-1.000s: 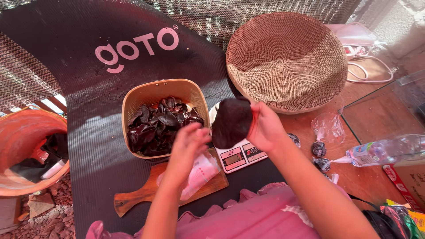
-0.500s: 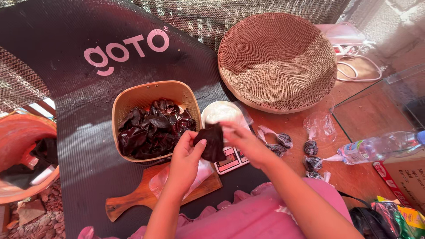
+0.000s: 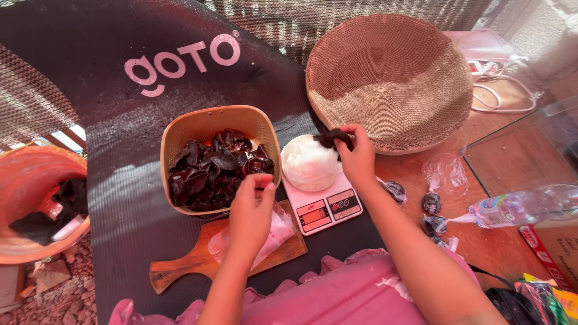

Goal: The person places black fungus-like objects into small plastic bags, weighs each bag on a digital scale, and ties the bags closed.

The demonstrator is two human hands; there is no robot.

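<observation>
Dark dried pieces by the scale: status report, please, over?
Right hand pinches one dark piece over the scale's white plate. Left hand at the basket rim, fingers curled. Nothing blocking.

Light: hard sun from my upper right, bright on the woven basket (image 3: 388, 78) and scale plate (image 3: 310, 162).
Shadows: dappled across the black mat (image 3: 120, 198).
Edges: wide-angle bending.
Focus: mostly sharp.

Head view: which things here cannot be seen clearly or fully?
- Dark piece in right hand: mostly covered by the fingers.
- White kitchen scale display: digits too small.
- Clear plastic bottle: cut by the right edge.
- Orange clay pot: cut by the left edge.
</observation>
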